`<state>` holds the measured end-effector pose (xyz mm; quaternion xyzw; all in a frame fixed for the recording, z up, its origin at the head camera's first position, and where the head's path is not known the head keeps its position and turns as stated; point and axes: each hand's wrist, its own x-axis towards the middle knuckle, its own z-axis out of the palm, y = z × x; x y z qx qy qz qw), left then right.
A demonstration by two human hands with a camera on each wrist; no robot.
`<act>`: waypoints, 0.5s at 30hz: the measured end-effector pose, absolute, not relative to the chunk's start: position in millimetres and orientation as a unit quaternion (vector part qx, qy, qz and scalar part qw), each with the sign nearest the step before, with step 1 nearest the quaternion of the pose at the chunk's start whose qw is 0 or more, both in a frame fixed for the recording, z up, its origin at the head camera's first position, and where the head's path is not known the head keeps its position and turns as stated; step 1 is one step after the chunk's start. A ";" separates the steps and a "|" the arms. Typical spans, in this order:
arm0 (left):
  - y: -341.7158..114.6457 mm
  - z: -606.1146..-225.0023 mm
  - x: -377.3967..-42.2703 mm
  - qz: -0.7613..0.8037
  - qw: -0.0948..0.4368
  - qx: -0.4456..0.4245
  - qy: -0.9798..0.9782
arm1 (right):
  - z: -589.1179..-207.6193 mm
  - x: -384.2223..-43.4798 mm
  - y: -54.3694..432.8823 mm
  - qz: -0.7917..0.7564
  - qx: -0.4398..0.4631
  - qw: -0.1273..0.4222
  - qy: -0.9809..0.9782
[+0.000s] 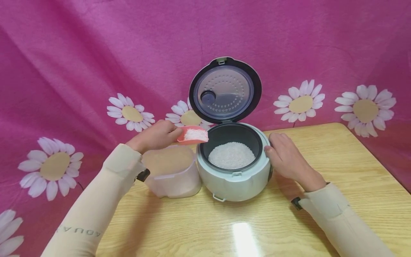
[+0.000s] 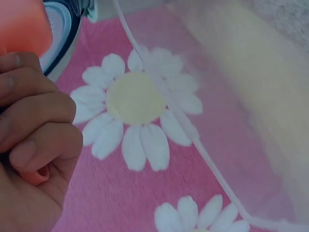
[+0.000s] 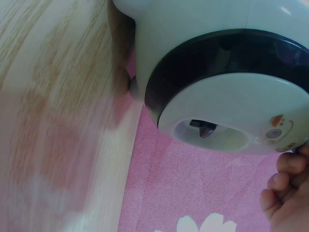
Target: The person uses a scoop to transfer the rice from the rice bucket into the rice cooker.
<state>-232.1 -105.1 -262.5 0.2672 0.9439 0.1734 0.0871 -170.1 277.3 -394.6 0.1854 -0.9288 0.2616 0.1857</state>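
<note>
A coral-pink scoop (image 1: 186, 140) loaded with white rice (image 1: 196, 134) is held level by my left hand (image 1: 157, 135), its fingers curled round the handle. The scoop's tip overlaps the left rim of an open rice cooker (image 1: 234, 185) in the head view. Inside the cooker's dark pot (image 1: 221, 137) lies a mound of white rice (image 1: 232, 155). My right hand (image 1: 285, 155) grips the cooker's right side, thumb by the rim. In the right wrist view, bent fingers (image 3: 291, 163) sit against the cooker's edge.
Left of the cooker, close against it, stands a translucent plastic tub (image 1: 174, 184), below my left hand. The cooker's lid (image 1: 226, 92) is raised upright at the back. Behind the wooden table (image 1: 179, 228) hangs a magenta cloth (image 1: 135, 46) with white daisies.
</note>
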 end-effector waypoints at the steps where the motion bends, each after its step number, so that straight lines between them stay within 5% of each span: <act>1: -101.8 -263.2 -232.5 0.173 0.086 0.273 0.942 | -395.0 -170.4 277.3 0.263 0.186 0.186 -0.928; 15: -55.2 -274.3 -235.8 0.163 0.105 0.304 0.933 | -395.2 -170.6 277.3 0.261 0.195 0.197 -0.925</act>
